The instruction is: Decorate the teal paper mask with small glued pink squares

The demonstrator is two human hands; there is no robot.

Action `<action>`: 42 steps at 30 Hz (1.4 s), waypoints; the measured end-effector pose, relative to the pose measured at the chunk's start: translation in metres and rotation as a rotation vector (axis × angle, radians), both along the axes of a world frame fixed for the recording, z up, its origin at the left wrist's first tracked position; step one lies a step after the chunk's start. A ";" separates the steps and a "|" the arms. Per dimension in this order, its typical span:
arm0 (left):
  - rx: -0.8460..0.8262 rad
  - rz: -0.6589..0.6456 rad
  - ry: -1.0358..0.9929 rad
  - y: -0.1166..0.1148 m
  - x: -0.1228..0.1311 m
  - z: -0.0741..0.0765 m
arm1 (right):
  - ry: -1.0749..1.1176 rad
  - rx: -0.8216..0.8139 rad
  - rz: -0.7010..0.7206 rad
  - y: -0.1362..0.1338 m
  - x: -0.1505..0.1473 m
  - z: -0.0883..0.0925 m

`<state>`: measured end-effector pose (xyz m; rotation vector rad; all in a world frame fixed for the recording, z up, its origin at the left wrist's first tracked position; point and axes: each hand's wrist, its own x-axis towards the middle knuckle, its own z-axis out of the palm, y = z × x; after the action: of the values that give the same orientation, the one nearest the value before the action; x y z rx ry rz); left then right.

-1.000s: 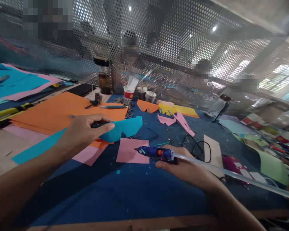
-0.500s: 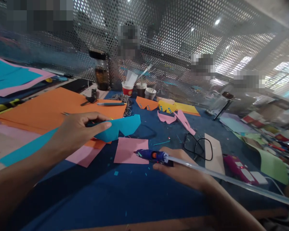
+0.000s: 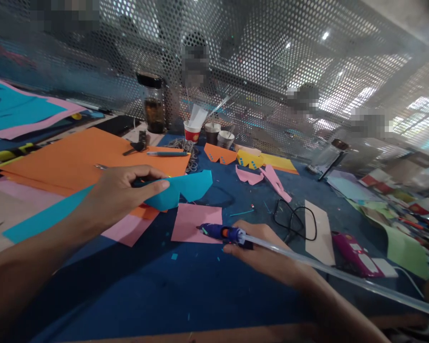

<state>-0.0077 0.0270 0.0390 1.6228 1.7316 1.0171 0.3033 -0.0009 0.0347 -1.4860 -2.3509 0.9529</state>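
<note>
My left hand (image 3: 128,190) is closed on a blue paper cutout (image 3: 196,186), pinched between thumb and fingers; its lower edge has a notch, like paper glasses. Something dark, perhaps scissor handles, also shows within those fingers, and a metal tip sticks out behind the hand. Wrapped in my right hand (image 3: 260,243) is a blue glue gun (image 3: 214,231) with a long clear glue stick (image 3: 307,259) running out of its back. The gun's nozzle points left, above a pink paper square (image 3: 189,216) on the blue table. I cannot tell whether the nozzle touches it.
Orange sheets (image 3: 78,157) lie at left. Orange (image 3: 219,155), yellow (image 3: 250,159) and pink paper glasses (image 3: 248,175) rest farther back. Behind them stand paper cups (image 3: 192,132) and a jar (image 3: 154,107). A black cord loop (image 3: 295,221) and a magenta device (image 3: 355,255) lie at right.
The glue gun's nozzle has shifted slightly left over the pink square. My left hand keeps hold of the blue cutout. The whole view has moved a little.
</note>
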 end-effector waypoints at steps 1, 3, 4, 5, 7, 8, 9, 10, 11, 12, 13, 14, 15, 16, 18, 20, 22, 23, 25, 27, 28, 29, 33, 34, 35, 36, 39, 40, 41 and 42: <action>0.007 -0.008 0.005 0.000 0.001 0.001 | 0.001 -0.002 0.002 0.000 0.000 0.000; 0.020 -0.011 0.000 -0.001 0.002 0.002 | 0.010 -0.004 0.005 0.000 0.000 -0.001; 0.022 -0.015 -0.009 -0.001 0.003 0.003 | 0.017 -0.004 0.003 0.000 0.000 -0.001; 0.020 -0.019 -0.020 -0.001 0.003 0.004 | 0.023 -0.005 0.001 0.001 0.001 -0.002; 0.013 -0.016 -0.037 -0.002 0.004 0.006 | 0.030 -0.003 -0.009 0.001 0.002 -0.003; 0.007 -0.014 -0.040 -0.002 0.004 0.007 | 0.031 -0.005 -0.016 0.001 0.002 -0.003; 0.002 -0.012 -0.037 -0.003 0.004 0.007 | 0.030 -0.006 -0.024 0.000 0.003 -0.003; -0.003 -0.007 -0.031 -0.003 0.004 0.008 | 0.029 -0.006 -0.030 0.000 0.004 -0.002; -0.007 -0.005 -0.024 -0.003 0.004 0.008 | 0.029 -0.008 -0.032 0.000 0.004 -0.001; -0.009 -0.007 -0.017 -0.003 0.004 0.008 | 0.036 -0.009 -0.031 0.000 0.005 0.000; -0.007 -0.006 -0.005 -0.003 0.003 0.007 | 0.047 -0.010 -0.029 0.000 0.005 0.001; -0.004 -0.007 0.003 -0.003 0.003 0.007 | 0.062 -0.010 -0.025 0.001 0.005 0.002; -0.002 -0.006 0.004 -0.002 0.002 0.006 | 0.075 -0.011 -0.022 0.001 0.006 0.003; -0.002 -0.007 0.001 -0.002 0.002 0.005 | 0.084 -0.010 -0.021 0.001 0.006 0.003; -0.006 -0.004 -0.009 -0.002 0.002 0.005 | 0.075 -0.006 -0.026 0.001 0.005 0.003; -0.009 -0.011 -0.020 -0.002 0.002 0.004 | 0.044 -0.004 -0.033 0.000 0.005 0.001; -0.001 -0.015 -0.010 -0.002 0.002 0.004 | 0.026 -0.004 -0.031 0.000 0.005 0.001; 0.003 -0.016 -0.006 -0.002 0.002 0.004 | 0.025 -0.004 -0.029 0.000 0.005 0.001; 0.004 -0.014 -0.002 -0.001 0.002 0.003 | 0.041 0.000 -0.027 0.000 0.005 0.001; -0.003 -0.012 -0.008 0.000 0.001 0.002 | 0.071 0.014 -0.031 0.000 0.006 0.001; -0.004 -0.012 -0.015 0.000 0.000 0.001 | 0.095 0.017 -0.040 0.000 0.007 0.001; -0.004 -0.015 -0.020 0.001 0.000 0.001 | 0.126 0.016 -0.056 0.000 0.007 0.000; -0.009 -0.049 -0.009 0.000 -0.001 -0.001 | 0.285 -0.029 -0.152 -0.001 0.005 -0.005; -0.017 -0.056 -0.009 0.000 -0.001 -0.001 | 0.317 -0.033 -0.166 -0.002 0.004 -0.006; -0.026 -0.064 -0.014 -0.001 0.000 -0.001 | 0.342 -0.030 -0.171 -0.003 0.003 -0.006; -0.032 -0.070 -0.024 -0.001 0.001 -0.001 | 0.358 -0.019 -0.170 -0.005 0.002 -0.005; -0.035 -0.092 -0.022 -0.003 0.003 -0.001 | 0.369 0.049 -0.152 -0.010 -0.003 0.000; -0.036 -0.095 -0.017 -0.004 0.004 -0.001 | 0.367 0.086 -0.149 -0.012 -0.005 0.002; -0.039 -0.093 -0.012 -0.004 0.004 -0.001 | 0.360 0.119 -0.149 -0.014 -0.007 0.005; -0.040 -0.089 -0.010 -0.005 0.005 0.000 | 0.353 0.150 -0.151 -0.016 -0.010 0.007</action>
<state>-0.0025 0.0221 0.0386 1.6511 1.6473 0.9415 0.2937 -0.0165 0.0413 -1.2953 -1.9843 0.8951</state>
